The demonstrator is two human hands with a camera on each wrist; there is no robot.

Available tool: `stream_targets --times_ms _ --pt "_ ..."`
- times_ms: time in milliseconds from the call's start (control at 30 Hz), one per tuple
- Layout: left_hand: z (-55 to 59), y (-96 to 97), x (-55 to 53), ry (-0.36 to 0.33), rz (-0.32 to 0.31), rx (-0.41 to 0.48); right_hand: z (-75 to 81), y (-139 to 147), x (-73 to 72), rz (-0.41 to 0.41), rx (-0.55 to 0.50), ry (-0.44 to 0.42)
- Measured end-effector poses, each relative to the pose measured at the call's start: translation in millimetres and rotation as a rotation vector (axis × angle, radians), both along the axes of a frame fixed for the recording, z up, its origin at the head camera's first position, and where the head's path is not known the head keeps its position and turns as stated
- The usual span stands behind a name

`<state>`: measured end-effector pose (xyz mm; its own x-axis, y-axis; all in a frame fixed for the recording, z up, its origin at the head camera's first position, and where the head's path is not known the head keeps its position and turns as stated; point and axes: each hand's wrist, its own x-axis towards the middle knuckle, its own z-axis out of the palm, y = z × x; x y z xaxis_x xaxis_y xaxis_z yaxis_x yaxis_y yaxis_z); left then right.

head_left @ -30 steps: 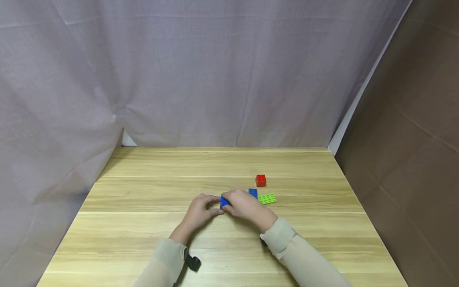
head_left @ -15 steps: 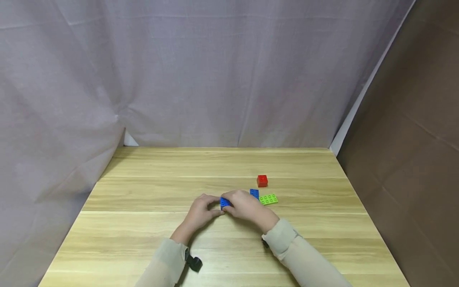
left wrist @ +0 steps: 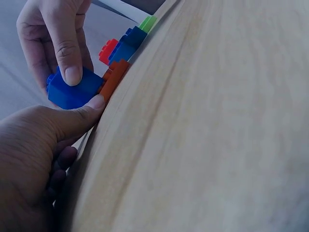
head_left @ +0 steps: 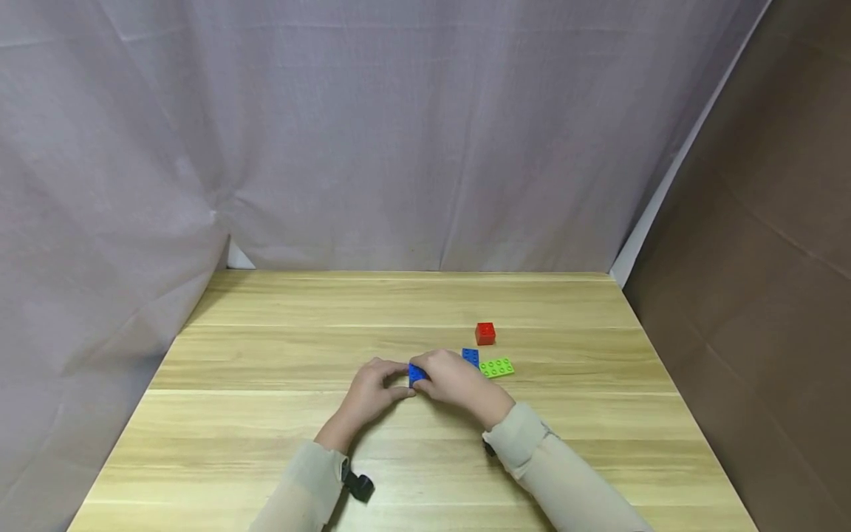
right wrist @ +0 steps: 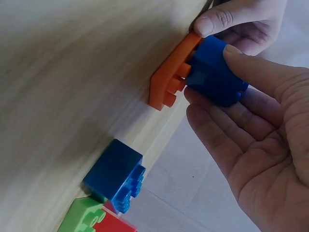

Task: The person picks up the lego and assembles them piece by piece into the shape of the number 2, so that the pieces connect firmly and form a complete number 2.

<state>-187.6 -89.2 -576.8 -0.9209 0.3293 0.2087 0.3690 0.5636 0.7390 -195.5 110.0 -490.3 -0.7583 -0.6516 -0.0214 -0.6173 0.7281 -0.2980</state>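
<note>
Currently | right fingers (right wrist: 258,67) pinching studs-up blue block (right wrist: 212,72) | left fingers (left wrist: 79,118) pinching orange plate (right wrist: 169,71), long axis crosswise

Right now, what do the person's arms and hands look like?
Left sleeve and right sleeve: long, plain, pale beige. A black device sits near the left sleeve's end; a black piece shows by the right one's. Left hand and right hand: ungloved.

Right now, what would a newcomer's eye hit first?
Probably the middle of the table, where the right hand pinches a blue block at one end of an orange plate held by the left hand. Next, the bright red block farther back on the right, with a second blue block and a green plate in front of it.
</note>
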Motion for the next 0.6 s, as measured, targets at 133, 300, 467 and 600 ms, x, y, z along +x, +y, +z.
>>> stream_targets --times_ms 133,300,467,600 --pt "-0.4 -0.5 -0.6 -0.019 -0.003 -0.004 -0.4 -0.2 0.2 -0.009 -0.01 -0.011" --pt "0.5 -2.8 -0.7 -0.042 -0.019 0.004 -1.0 -0.2 -0.4 -0.016 -0.009 -0.021" --pt "1.3 -4.7 -1.0 -0.049 -0.028 0.033 -0.2 -0.3 -0.1 -0.025 -0.015 -0.036" --pt "1.1 -5.3 -1.3 -0.062 -0.017 0.053 0.3 -0.5 0.0 -0.023 -0.022 -0.043"
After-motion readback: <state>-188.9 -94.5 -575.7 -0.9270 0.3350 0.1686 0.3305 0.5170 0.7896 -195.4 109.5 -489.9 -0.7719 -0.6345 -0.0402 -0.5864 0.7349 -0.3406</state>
